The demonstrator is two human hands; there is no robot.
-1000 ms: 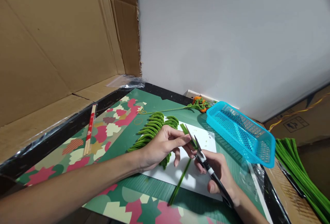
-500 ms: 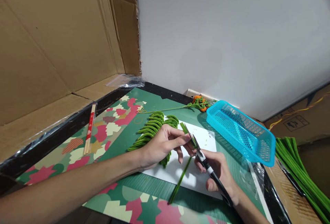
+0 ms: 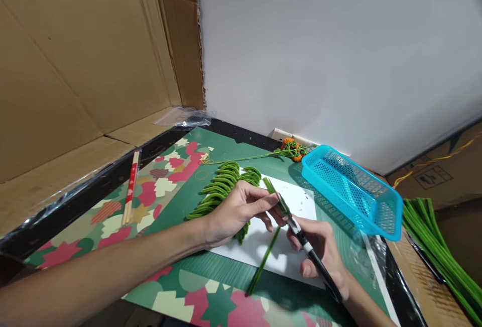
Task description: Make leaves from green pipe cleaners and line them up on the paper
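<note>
Between the fingers of my left hand [image 3: 244,209] are fuzzy green pipe cleaners [image 3: 266,256], their long ends slanting down toward me and short ends poking up past my fingertips. My right hand [image 3: 320,246] is wrapped round pliers-like cutters [image 3: 307,246] with black handles. The metal jaws look closed over the pipe cleaners beside my left fingertips. Under both hands lies a white sheet of paper [image 3: 226,253] with small green clippings on it. Rows of bent green pipe-cleaner pieces [image 3: 216,189] lie behind my left hand, which partly hides them.
A blue plastic basket [image 3: 352,191] stands at the back right, beside an orange flower [image 3: 291,146] with a green stem. Long green pipe cleaners [image 3: 433,241] lie at far right. Wooden chopsticks [image 3: 130,189] in a red wrapper lie left. Cardboard [image 3: 86,56] and a wall [image 3: 320,50] rise behind.
The jaws of the cutters have closed at the pipe cleaners; they stood apart half a second ago. Both hands have hardly moved.
</note>
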